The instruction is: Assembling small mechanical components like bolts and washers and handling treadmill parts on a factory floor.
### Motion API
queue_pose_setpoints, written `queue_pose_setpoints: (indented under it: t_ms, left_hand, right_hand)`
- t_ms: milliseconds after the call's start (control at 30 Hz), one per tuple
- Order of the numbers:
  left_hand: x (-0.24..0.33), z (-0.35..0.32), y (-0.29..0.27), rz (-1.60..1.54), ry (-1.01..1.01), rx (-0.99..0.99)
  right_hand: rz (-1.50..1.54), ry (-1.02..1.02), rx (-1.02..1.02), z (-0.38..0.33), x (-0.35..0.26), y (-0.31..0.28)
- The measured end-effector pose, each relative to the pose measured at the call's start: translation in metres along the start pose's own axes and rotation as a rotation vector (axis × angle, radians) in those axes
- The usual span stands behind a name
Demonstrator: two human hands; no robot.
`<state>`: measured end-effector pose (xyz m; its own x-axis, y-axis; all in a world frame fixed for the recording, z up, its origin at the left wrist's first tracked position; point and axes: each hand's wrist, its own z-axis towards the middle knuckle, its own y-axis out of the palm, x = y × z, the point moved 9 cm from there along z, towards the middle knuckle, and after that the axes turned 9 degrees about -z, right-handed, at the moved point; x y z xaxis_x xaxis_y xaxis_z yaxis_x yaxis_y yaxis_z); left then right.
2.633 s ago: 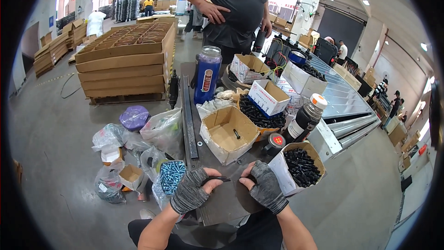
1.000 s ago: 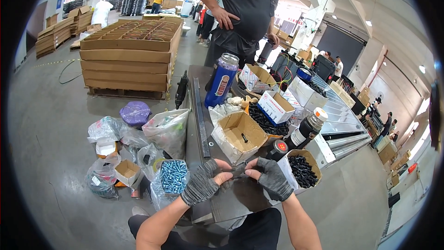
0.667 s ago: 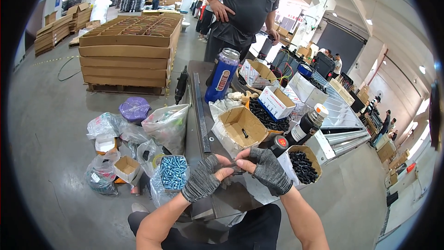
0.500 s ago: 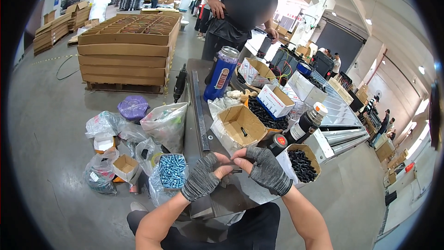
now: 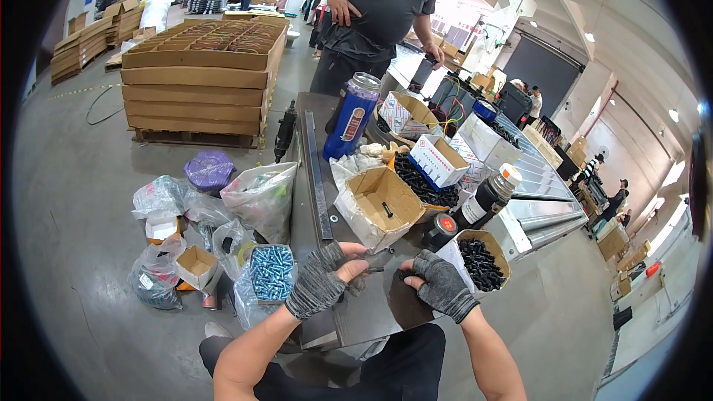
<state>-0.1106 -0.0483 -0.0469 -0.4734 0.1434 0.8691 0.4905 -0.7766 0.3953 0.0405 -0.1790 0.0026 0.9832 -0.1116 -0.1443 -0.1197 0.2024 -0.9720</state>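
My left hand, in a grey fingerless glove, is above the near part of the dark tabletop, thumb and forefinger apart with nothing visible between them. Beside its fingertips lies a small dark bolt. My right hand, gloved alike, is closed at the fingertips around something small and dark that I cannot make out. In front of both hands stands an open cardboard box with one black bolt inside. A small metal nut lies close to that box. Right of my right hand is a box of black bolts.
Behind the boxes stand a blue drink can and a dark bottle with an orange-white cap. Left of the table are a box of bluish screws and plastic bags. A person stands across the table; stacked cartons sit farther left.
My hands were together at the fingertips and are now apart; the right has moved rightward, toward the box of black bolts. The whole view has shifted slightly.
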Motion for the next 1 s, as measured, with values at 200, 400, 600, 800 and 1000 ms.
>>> queue_pose_setpoints:
  t_ms: [200, 400, 600, 800, 1000]
  left_hand:
    - [-0.005, 0.000, -0.004, 0.027, 0.021, 0.009]
    - [0.001, 0.000, -0.003, 0.057, 0.028, 0.014]
    - [0.001, 0.000, -0.003, 0.075, 0.011, -0.001]
    - [-0.002, 0.000, -0.002, 0.040, 0.001, -0.002]
    - [-0.001, -0.001, 0.001, 0.091, -0.015, -0.011]
  right_hand:
    - [0.095, 0.020, -0.032, 0.002, 0.001, 0.001]
    - [-0.033, 0.039, -0.003, 0.002, 0.001, -0.011]
    - [0.093, -0.004, -0.045, 0.001, -0.008, -0.015]
    - [-0.002, 0.170, 0.020, 0.003, 0.008, -0.008]
    - [-0.015, 0.197, -0.099, 0.005, 0.016, 0.009]
